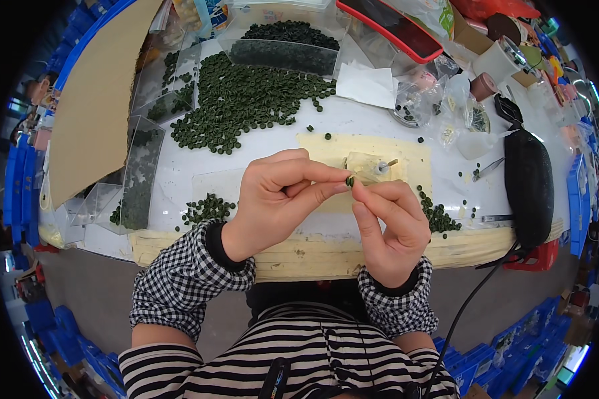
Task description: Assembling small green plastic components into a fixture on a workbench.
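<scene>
A tiny dark green round piece [350, 181], like a bead or button part, is pinched between the thumb and index finger of my left hand [279, 189]. From the other side, my right hand [396, 233] grips the same piece at its fingertips, its thumb lying slightly lower. Just behind the hands stands a cream, tape-wrapped block [361, 161] with a small metal-tipped peg [383, 167]. A small heap of similar green pieces [207, 208] lies beside my left wrist, and another small heap [439, 218] lies right of my right hand.
A large pile of green pieces [226, 100] spreads across the far left, beside clear plastic boxes [140, 176] and a cardboard sheet [93, 113]. White paper [366, 84] and a red-cased phone [399, 30] lie farther back. At right are a black pouch-like object [529, 179] and tweezers [489, 169].
</scene>
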Tool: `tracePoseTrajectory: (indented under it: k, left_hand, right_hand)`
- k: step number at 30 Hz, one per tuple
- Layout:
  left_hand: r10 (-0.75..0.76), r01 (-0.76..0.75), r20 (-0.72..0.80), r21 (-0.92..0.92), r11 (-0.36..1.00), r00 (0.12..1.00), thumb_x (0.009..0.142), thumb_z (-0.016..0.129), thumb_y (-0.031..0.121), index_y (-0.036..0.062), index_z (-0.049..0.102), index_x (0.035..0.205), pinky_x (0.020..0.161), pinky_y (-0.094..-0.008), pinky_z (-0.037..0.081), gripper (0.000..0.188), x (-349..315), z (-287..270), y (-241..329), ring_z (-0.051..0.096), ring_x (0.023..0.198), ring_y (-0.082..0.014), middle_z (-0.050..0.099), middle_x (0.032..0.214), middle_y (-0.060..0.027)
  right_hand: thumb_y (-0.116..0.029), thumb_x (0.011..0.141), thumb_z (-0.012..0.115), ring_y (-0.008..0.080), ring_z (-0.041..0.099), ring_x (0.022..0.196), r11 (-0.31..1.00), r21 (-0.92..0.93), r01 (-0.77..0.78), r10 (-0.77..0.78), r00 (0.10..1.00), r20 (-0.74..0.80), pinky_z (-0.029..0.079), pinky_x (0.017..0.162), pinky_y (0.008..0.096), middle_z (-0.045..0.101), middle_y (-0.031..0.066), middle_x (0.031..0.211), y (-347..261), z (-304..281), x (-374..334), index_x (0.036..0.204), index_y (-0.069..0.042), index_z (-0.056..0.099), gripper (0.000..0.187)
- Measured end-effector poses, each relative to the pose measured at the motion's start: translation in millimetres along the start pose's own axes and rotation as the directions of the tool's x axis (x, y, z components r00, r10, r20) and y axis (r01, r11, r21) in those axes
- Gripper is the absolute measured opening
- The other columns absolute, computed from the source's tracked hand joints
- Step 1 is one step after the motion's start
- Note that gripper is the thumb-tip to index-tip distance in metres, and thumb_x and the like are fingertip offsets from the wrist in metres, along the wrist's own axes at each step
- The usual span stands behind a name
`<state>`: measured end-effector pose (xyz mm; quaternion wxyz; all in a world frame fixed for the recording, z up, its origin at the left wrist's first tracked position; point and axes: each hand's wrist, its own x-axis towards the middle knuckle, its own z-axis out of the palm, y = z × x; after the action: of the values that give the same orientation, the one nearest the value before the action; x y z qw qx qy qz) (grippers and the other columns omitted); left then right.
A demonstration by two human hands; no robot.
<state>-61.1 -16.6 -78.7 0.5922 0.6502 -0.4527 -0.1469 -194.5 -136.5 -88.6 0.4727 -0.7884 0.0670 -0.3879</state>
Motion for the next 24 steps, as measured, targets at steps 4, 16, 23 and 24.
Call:
tracePoseTrajectory:
  k: [4,16,23,24]
  left_hand:
    - [0.034,-0.033,-0.006,0.054,0.998,0.999,0.076,0.072,-0.001,0.0059,0.073,0.094,0.048,-0.0207,0.026,0.02,1,-1,2,0.032,0.053,-0.0044,0.037,0.057,0.0053]
    - [-0.037,0.028,0.09,0.097,0.995,0.995,0.076,0.073,0.004,0.0045,0.072,0.089,0.048,-0.0231,0.025,0.014,12,-7,8,0.032,0.051,-0.0059,0.037,0.056,0.0036]
    - [-0.148,-0.006,0.319,0.436,0.9,0.936,0.075,0.071,0.004,0.0014,0.07,0.086,0.048,-0.0267,0.03,0.011,10,-17,-5,0.035,0.05,-0.0106,0.042,0.055,-0.0021]
    - [-0.224,0.058,0.329,0.446,0.893,0.918,0.077,0.07,0.005,0.0017,0.069,0.089,0.05,-0.026,0.032,0.012,12,-18,-2,0.037,0.053,-0.0103,0.045,0.059,-0.0023]
  right_hand:
    - [0.008,0.074,0.068,0.0159,0.058,0.072,1.0,-0.015,0.005,-0.005,1.0,0.01,0.047,0.063,0.0239,0.061,0.0074,0.086,0,-1,1,0.105,-0.003,0.07,0.033]
    - [0.006,0.077,0.067,0.0158,0.058,0.074,0.997,-0.079,-0.024,0.02,0.998,-0.054,0.047,0.065,0.0237,0.061,0.0081,0.086,0,0,1,0.104,-0.002,0.07,0.028]
    - [0.006,0.08,0.064,0.0147,0.057,0.076,0.986,-0.143,-0.089,0.06,0.979,-0.196,0.045,0.069,0.0235,0.06,0.008,0.085,1,-11,-2,0.102,-0.001,0.07,0.024]
    - [0.005,0.08,0.064,0.0145,0.057,0.076,0.984,-0.152,-0.097,0.061,0.972,-0.228,0.045,0.069,0.0235,0.06,0.0079,0.085,2,-14,-2,0.102,-0.001,0.07,0.023]
